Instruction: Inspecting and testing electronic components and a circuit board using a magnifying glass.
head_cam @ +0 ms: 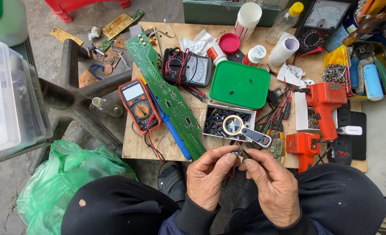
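Note:
My left hand (210,176) and my right hand (271,187) meet just below the wooden board's (136,146) front edge. Between the left thumb and fingers sits a tiny dark electronic part (235,153). My right hand pinches a thin dark metal tool (244,152) whose tip touches that part. Just beyond the fingers lies a small white box (228,122) of dark components with a magnifying loupe (238,127) on it. A long green circuit board (169,93) runs diagonally to the left of the box.
An orange multimeter (138,104) and a black analogue meter (186,67) lie left of a green lid (239,85). Two orange soldering guns (325,106) sit right. Bottles, a paper roll and a yellow tray of screws line the back. A green plastic bag (67,174) lies at my left knee.

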